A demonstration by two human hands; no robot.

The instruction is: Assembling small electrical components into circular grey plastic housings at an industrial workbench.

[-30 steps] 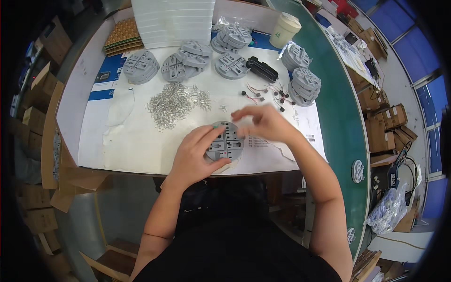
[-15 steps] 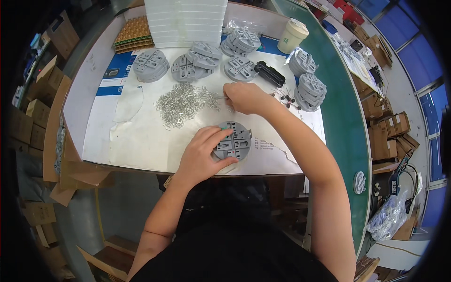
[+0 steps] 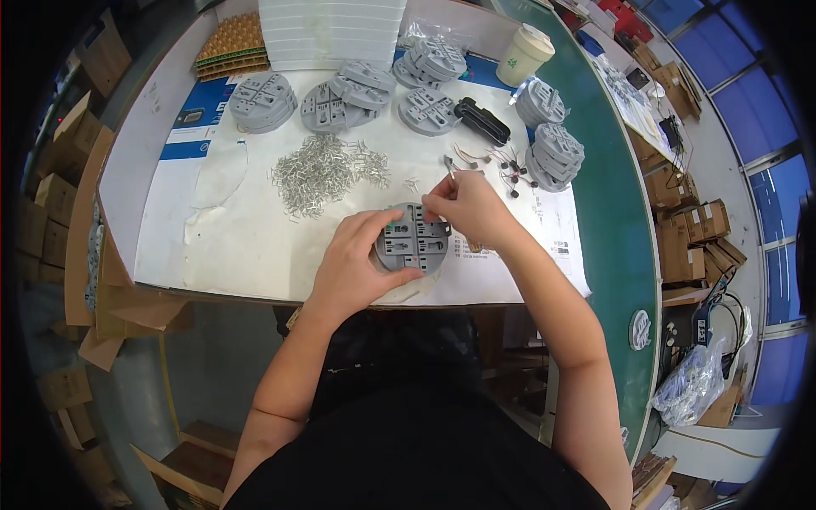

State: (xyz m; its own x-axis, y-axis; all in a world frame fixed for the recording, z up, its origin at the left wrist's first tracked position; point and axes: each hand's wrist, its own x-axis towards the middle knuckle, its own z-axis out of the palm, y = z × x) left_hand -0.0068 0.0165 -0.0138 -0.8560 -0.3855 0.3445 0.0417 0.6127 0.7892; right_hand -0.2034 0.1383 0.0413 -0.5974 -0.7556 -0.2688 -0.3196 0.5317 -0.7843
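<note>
My left hand [image 3: 353,259] curls around the left side of a grey round plastic disc [image 3: 414,249], its fingertips and thumb on the rim. The disc has slots and raised ribs and lies near the table's front edge. At its upper right edge my right hand [image 3: 478,206] is closed in a pinch. The end of a slim metal tool [image 3: 450,163] sticks up from that hand; its kind is unclear. Whether a small part sits at the fingertips is hidden. Beyond the disc spreads a heap of small U-shaped metal pieces [image 3: 314,178], with a few loose ones nearer my right hand.
Stacks of similar grey discs [image 3: 263,104] stand along the back and right. A black plastic case [image 3: 483,121], small wired black components [image 3: 515,174] and a pale lidded cup [image 3: 524,55] are at the right. Brown trays [image 3: 231,47] and a white foam block [image 3: 331,34] stand behind.
My right hand has come back from the edge of the metal heap to the disc's upper right. My left hand still holds the disc. The whole view has shifted slightly.
</note>
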